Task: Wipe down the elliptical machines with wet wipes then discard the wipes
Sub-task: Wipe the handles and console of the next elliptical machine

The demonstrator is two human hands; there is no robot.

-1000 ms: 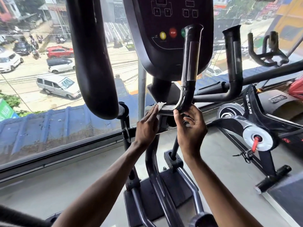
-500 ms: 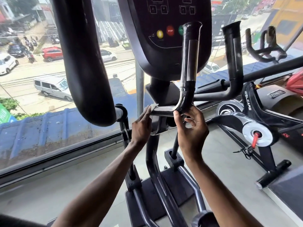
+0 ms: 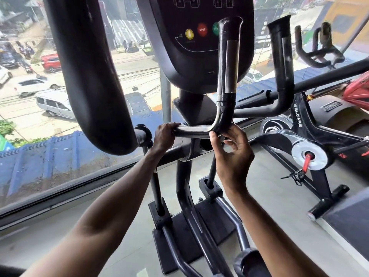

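The elliptical's bent fixed handlebar (image 3: 227, 76) rises in front of the black console (image 3: 199, 56). My left hand (image 3: 166, 135) curls over the left end of the bar's horizontal chrome part (image 3: 194, 129). No wet wipe shows; it may be hidden under those fingers. My right hand (image 3: 232, 154) holds the bar at its bend from below, thumb on the front and fingers curled behind. The two hands are about a hand's width apart on the same bar.
The thick black swing arm (image 3: 89, 76) hangs close on the left. A second upright grip (image 3: 281, 62) stands to the right. A spin bike (image 3: 311, 154) sits further right. The glass window (image 3: 40, 108) runs behind, and the machine's base plate (image 3: 175, 242) lies below.
My left hand slid left along the horizontal bar and closed over it; the white wipe that peeked out at its fingertips is no longer seen. My right hand stayed at the bend.
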